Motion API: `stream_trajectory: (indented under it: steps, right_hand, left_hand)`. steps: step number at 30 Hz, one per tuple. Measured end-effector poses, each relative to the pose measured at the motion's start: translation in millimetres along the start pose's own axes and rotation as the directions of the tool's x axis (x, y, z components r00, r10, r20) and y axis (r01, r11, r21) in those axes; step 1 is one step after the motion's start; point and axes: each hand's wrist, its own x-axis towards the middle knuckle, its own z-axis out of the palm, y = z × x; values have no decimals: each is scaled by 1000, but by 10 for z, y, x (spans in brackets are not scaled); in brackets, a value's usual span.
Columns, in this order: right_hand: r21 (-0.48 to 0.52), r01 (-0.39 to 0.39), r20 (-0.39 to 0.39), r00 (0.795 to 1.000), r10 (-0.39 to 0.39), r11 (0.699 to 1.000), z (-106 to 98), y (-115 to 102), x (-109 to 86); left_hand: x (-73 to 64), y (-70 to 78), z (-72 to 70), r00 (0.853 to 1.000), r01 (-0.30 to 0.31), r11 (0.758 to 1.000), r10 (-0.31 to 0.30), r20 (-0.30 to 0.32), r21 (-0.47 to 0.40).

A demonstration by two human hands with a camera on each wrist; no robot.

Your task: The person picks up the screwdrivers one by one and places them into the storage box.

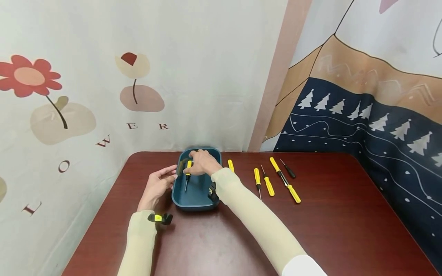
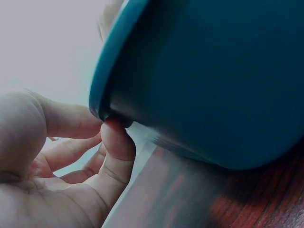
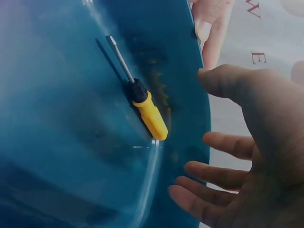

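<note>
A blue rectangular tray [image 1: 198, 195] lies on the table near its back edge. Inside, along the left wall, lies one screwdriver [image 3: 151, 116] with a yellow handle, black collar and flat metal tip. My left hand [image 1: 159, 188] is at the tray's left side; in the left wrist view its thumb and a finger pinch the tray's rim [image 2: 108, 71]. Over the far part of the tray is my right hand [image 1: 203, 163], its fingers spread and holding nothing. In the right wrist view those fingers [image 3: 228, 145] are beside the screwdriver's handle end, apart from it.
Right of the tray, several more yellow-handled screwdrivers [image 1: 268, 187] lie on the brown table [image 1: 331, 230], one [image 1: 231, 165] partly hidden by my right sleeve. A black-handled screwdriver [image 1: 288, 169] lies behind them. A printed curtain [image 1: 207, 76] hangs behind the table's back edge.
</note>
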Motion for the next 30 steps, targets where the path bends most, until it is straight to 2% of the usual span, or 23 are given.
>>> stream_trajectory:
  steps: [8,17,21,26,30]
  right_hand:
    - [-28,133,-55,989,-135,991,-80,-13,-49]
    - [-93,195,-78,976,-202,976,-162,49,-111]
    - [-112,231,-82,967,-240,967,-186,81,-161]
    - [-123,272,-86,955,-283,955,-187,136,-241]
    - [-140,281,-105,949,-296,950,-188,212,-320]
  left_hand:
    - [31,36,-64,1000,-28,999,28,-10,45]
    - [74,80,-25,1000,-25,1000,25,4,8]
    - [73,66,-6,1000,-25,1000,25,-1,2]
    - [41,19,-3,1000,-14,999,15,-10,40]
    - [28,-12,21,1000,-7,999,7,-6,34]
